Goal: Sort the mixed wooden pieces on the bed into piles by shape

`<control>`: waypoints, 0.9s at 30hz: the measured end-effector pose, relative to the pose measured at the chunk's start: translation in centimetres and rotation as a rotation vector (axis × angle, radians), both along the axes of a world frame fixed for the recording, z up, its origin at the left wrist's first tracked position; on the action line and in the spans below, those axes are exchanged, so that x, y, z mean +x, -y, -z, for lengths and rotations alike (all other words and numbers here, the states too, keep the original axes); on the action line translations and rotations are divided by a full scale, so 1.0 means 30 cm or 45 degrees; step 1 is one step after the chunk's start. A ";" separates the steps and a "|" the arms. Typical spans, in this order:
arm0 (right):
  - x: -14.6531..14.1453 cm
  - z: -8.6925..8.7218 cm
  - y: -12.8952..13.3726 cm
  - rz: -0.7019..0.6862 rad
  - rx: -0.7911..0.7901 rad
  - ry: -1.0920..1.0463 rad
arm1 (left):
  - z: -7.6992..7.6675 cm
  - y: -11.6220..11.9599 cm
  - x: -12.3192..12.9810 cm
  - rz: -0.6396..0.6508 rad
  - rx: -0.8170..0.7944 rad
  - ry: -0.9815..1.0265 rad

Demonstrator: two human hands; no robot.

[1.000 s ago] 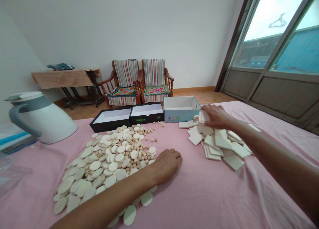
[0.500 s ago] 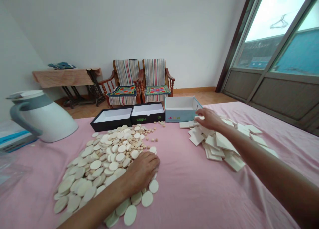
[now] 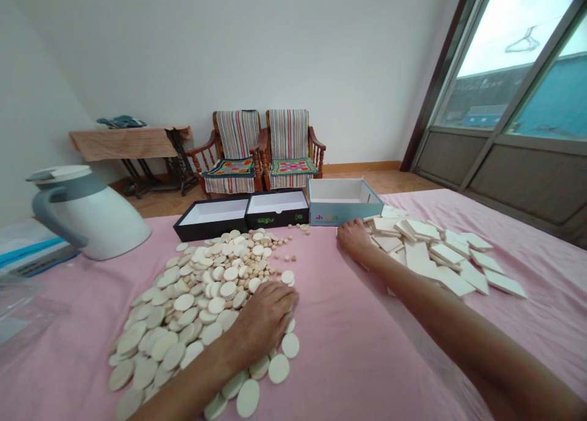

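Observation:
My left hand [image 3: 268, 314] rests at the right edge of a heap of pale round wooden discs [image 3: 183, 302]. Its fingers curl downward and lie close together; whatever may be under them is hidden. Small wooden beads [image 3: 254, 265] are mixed into the heap beyond that hand. Over on the right, my right hand [image 3: 355, 241] is down at the left side of a pile of pale square wooden tiles [image 3: 419, 256], just in front of a light blue box [image 3: 346, 213]. Those fingers are bent and closed together, with their tips out of sight.
Two black open boxes [image 3: 211, 228] with white insides stand left of the blue box. A grey-white jug [image 3: 110, 216] sits at the left, near a blue-and-white pack [image 3: 36, 259] and clear plastic [image 3: 27, 311]. Pink cloth [image 3: 339, 341] covers the surface. Two armchairs [image 3: 287, 137] stand beyond.
My right hand has come down and left from atop the tiles to the cloth beside them. The tiles at its side have shifted. My left hand stays in place; the view has swung slightly left.

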State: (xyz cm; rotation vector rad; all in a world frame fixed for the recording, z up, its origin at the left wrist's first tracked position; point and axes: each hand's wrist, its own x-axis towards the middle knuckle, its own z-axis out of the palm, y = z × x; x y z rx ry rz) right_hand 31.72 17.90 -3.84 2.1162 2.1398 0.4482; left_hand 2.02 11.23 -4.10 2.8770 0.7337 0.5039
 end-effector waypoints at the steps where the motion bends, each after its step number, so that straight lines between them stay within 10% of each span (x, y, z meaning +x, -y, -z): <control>1: -0.005 -0.003 0.007 -0.013 0.009 0.004 | 0.003 0.000 -0.001 0.001 0.003 0.008; 7: 0.030 -0.084 0.093 0.100 0.299 -0.088 | 0.017 -0.004 -0.008 -0.007 0.020 0.047; 12: 0.236 -0.175 0.258 0.445 0.632 -0.110 | 0.027 -0.013 -0.009 0.028 0.055 0.039; 20: 0.495 -0.099 0.427 1.024 0.567 -0.249 | 0.032 -0.016 -0.008 0.030 0.069 0.031; 27: 0.251 -0.076 0.370 0.313 0.578 -0.298 | 0.040 -0.013 -0.013 0.029 0.085 0.065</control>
